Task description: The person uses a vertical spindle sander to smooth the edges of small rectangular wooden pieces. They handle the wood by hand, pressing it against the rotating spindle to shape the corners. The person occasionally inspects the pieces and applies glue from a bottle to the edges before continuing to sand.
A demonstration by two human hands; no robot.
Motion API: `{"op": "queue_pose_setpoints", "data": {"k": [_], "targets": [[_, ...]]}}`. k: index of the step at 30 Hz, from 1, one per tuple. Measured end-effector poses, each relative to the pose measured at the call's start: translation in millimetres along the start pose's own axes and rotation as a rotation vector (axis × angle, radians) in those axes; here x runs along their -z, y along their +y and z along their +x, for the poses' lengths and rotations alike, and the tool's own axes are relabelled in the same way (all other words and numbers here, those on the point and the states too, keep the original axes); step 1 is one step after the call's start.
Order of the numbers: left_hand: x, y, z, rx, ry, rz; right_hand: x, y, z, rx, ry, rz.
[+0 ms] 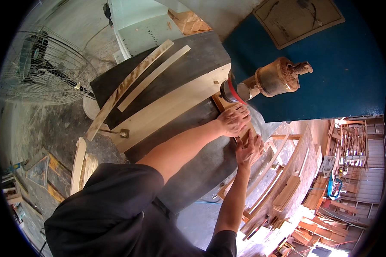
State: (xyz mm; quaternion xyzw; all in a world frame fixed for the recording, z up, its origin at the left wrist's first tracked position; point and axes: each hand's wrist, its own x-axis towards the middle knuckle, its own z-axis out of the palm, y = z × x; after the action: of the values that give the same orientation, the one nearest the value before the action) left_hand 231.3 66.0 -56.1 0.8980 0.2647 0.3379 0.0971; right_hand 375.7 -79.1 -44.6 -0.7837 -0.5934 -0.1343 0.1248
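Head view: left hand and right hand grasp one wooden piece, fingers bent over it, near a red-rimmed round tool.

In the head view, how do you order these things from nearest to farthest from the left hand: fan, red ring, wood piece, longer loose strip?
From the left hand:
1. Wood piece, under the hand.
2. Red ring, just beyond the hand.
3. Longer loose strip, to the left.
4. Fan, far left.
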Motion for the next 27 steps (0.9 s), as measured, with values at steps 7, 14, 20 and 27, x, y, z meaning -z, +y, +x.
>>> {"op": "queue_pose_setpoints", "data": {"k": [7, 14, 20, 27], "targets": [[0.0, -0.6, 1.4, 0.017, -0.077, 0.018, 1.4, 0.1, 2.1, 0.000, -0.021, -0.036], [1.5, 0.2, 2.8, 0.028, -0.090, -0.011, -1.4, 4.8, 3.3, 0.016, -0.013, -0.042], [-0.5, -0.9, 4.3, 0.024, -0.080, -0.014, -3.0, 5.9, 5.5, 0.021, 0.007, -0.017], [-3.9, -2.0, 5.8, 0.028, -0.068, -0.019, -4.6, 7.9, 8.1, 0.030, 0.013, -0.004]]}}
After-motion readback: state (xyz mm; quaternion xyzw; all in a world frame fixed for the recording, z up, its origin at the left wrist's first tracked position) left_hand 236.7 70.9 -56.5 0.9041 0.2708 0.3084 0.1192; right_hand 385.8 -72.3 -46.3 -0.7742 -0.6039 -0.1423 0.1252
